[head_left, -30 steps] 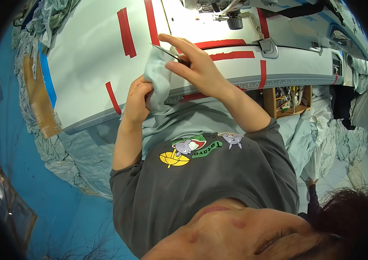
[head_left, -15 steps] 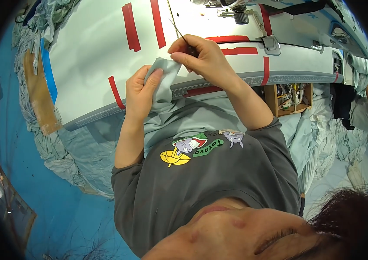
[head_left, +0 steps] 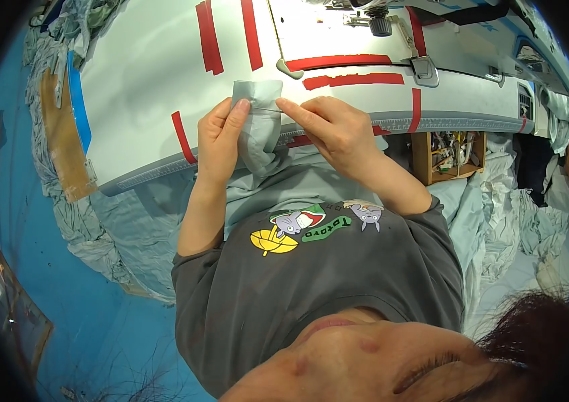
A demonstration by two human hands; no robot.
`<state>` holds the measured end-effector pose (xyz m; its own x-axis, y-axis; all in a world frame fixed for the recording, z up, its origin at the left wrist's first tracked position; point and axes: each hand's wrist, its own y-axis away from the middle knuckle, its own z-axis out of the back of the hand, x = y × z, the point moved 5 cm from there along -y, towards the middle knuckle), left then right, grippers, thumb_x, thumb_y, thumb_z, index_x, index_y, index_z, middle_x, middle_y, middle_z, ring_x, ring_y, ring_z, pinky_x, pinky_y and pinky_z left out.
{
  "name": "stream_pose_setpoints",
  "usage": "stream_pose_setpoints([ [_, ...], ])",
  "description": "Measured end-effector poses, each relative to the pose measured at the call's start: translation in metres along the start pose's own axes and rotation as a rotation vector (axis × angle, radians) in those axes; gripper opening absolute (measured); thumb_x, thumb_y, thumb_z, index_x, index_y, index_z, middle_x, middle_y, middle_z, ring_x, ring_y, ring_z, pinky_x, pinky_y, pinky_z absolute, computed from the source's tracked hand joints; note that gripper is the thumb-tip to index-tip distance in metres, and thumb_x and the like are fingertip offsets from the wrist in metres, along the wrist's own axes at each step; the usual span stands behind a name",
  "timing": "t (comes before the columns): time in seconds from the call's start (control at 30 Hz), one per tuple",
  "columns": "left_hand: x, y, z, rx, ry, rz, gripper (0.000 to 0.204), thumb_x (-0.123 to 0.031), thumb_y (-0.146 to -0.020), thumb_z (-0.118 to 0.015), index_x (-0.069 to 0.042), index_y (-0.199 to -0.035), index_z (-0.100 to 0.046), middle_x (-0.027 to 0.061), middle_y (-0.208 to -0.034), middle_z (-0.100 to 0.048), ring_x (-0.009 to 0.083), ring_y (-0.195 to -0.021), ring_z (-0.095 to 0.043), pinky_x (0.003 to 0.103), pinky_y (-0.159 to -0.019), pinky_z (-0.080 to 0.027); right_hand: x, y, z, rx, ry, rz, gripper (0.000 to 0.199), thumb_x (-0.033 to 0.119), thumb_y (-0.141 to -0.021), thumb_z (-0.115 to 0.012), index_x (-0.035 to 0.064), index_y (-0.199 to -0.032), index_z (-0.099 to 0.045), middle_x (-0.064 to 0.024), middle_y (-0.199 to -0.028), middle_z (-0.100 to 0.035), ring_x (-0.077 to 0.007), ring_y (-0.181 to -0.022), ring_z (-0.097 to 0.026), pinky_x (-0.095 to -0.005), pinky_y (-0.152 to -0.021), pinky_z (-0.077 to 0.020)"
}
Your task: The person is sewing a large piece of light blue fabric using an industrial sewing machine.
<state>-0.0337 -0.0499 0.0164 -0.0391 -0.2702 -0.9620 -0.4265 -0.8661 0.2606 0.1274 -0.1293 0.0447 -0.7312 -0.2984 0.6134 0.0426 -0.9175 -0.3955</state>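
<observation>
Over the front edge of a white sewing table, a pale grey-green cloth (head_left: 260,137) is raised between my hands. My left hand (head_left: 219,141) pinches its left edge, thumb on top. In my right hand (head_left: 346,130) is a thin, dark, pointed tool (head_left: 268,110); its shaft lies across the cloth toward my left thumb. Its grip is hidden inside my curled fingers, so the exact kind does not show. Below, more of the same cloth (head_left: 298,179) drapes down into my lap.
Red tape strips (head_left: 354,81) and a grey measuring rule (head_left: 462,122) mark the white tabletop. Sewing machine parts (head_left: 379,25) stand at the back. A wooden drawer (head_left: 425,164) with small tools hangs under the right edge. Piled cloth (head_left: 140,234) lies at both sides.
My right hand has come down and turned, bringing the pointed tool from above the cloth to lie across it. The cloth in my left hand is now held more upright and flat.
</observation>
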Motion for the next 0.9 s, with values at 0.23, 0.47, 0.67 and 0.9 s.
stream_pose_setpoints([
  [0.23,-0.0023,0.0033,0.0027,-0.007,-0.013,0.010,0.025,-0.022,-0.096,-0.053,-0.001,-0.084,-0.062,-0.0076,-0.070,-0.050,0.0000,-0.065,-0.038,0.018,-0.056,-0.030,-0.0013,0.0026,-0.0033,0.027,0.052,-0.014,0.055,-0.002,-0.070,-0.065,0.0159,-0.122,-0.061,-0.0029,-0.080,-0.060,-0.0178,-0.066,-0.058,-0.0303,-0.055,-0.0489],
  [0.47,0.0007,0.0056,0.0040,0.009,-0.039,-0.012,0.028,-0.021,-0.095,-0.054,-0.004,-0.073,-0.055,-0.0089,-0.066,-0.043,0.0001,-0.062,-0.033,0.019,-0.052,-0.027,-0.0014,0.0032,-0.0031,0.012,0.048,-0.013,0.055,-0.002,-0.070,-0.065,0.0157,-0.121,-0.061,-0.0029,-0.080,-0.060,-0.0177,-0.066,-0.058,-0.0303,-0.055,-0.0488],
  [0.67,-0.0006,0.0064,0.0039,0.014,-0.071,-0.018,0.029,-0.022,-0.095,-0.055,-0.003,-0.073,-0.055,-0.0084,-0.065,-0.044,0.0001,-0.062,-0.033,0.019,-0.052,-0.027,-0.0006,0.0045,-0.0028,0.011,0.055,-0.014,0.054,-0.002,-0.070,-0.066,0.0156,-0.121,-0.062,-0.0028,-0.080,-0.060,-0.0174,-0.067,-0.058,-0.0300,-0.054,-0.0488],
  [0.9,-0.0005,0.0094,0.0040,0.020,-0.057,-0.022,0.026,-0.021,-0.094,-0.055,-0.001,-0.079,-0.060,-0.0075,-0.067,-0.048,0.0002,-0.062,-0.036,0.019,-0.053,-0.029,0.0013,0.0039,-0.0026,0.011,0.062,-0.010,0.054,-0.001,-0.070,-0.067,0.0159,-0.121,-0.062,-0.0026,-0.080,-0.060,-0.0173,-0.066,-0.058,-0.0297,-0.054,-0.0486],
])
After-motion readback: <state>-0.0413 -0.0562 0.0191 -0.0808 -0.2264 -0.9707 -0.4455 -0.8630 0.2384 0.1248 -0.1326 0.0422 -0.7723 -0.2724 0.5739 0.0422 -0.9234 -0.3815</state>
